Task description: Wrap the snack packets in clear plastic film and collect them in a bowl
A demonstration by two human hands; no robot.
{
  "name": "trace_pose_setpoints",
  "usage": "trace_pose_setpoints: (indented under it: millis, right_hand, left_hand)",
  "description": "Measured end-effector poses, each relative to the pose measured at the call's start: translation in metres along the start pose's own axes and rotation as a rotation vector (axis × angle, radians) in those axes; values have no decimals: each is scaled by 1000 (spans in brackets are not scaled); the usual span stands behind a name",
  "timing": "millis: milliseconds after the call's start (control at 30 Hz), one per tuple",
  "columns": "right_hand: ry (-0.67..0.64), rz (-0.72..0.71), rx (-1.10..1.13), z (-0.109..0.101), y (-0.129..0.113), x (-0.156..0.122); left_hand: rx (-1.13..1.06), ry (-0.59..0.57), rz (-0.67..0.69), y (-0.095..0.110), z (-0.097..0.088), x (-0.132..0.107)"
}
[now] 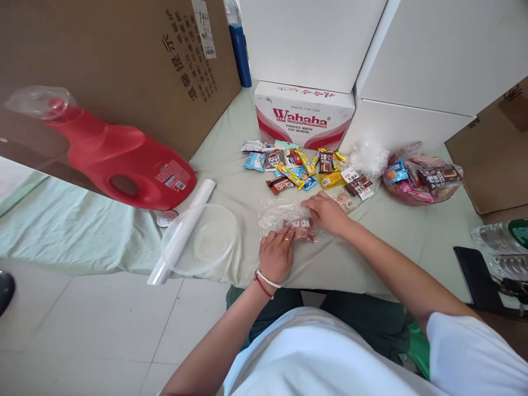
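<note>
A small red-brown snack packet (303, 229) lies on a crinkled sheet of clear plastic film (272, 213) near the table's front edge. The fingers of my left hand (276, 256) close on the packet's left end, holding it against the film. Just above its right end, my right hand (328, 213) pinches the film; the fingertips are partly hidden. A pale snack packet (344, 201) rests just beyond my right hand. Farther back is a loose pile of wrapped snacks (289, 165), with blue, yellow and brown wrappers.
To the left are a clear plastic bowl (206, 236), a roll of film (181, 234) and a large red jug (127, 159). A bundle of snacks in film (424, 176) sits at right beside crumpled film (368, 157). Behind stands a Wahaha carton (305, 118).
</note>
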State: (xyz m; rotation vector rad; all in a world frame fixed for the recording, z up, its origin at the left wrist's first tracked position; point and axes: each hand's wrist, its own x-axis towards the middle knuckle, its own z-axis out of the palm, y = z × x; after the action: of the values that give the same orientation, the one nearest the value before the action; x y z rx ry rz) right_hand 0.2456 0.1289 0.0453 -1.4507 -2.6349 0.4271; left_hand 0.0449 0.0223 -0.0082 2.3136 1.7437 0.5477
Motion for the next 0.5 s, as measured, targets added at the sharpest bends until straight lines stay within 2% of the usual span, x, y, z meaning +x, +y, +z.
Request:
trace_pose_setpoints:
  millis: [67, 167, 267, 367, 433, 500]
  right_hand:
    - [-44, 52, -95, -3, 3, 23]
    - [-181, 135, -139, -1, 2, 51]
    - [-265, 168, -89, -5, -1, 61]
    - [-239, 98, -68, -16, -9, 47]
    - [-161, 41, -99, -18, -18, 26]
    - [-134, -32, -121, -11, -27, -1]
  left_hand:
    - [4, 15, 13, -2, 0, 5]
    - [17, 20, 37, -5, 2, 7]
    - [33, 3, 47, -7, 4, 8]
    - [43, -14, 52, -7, 5, 8]
    - [36, -18, 46, -5, 5, 8]
    - [4, -19, 34, -5, 6, 8]
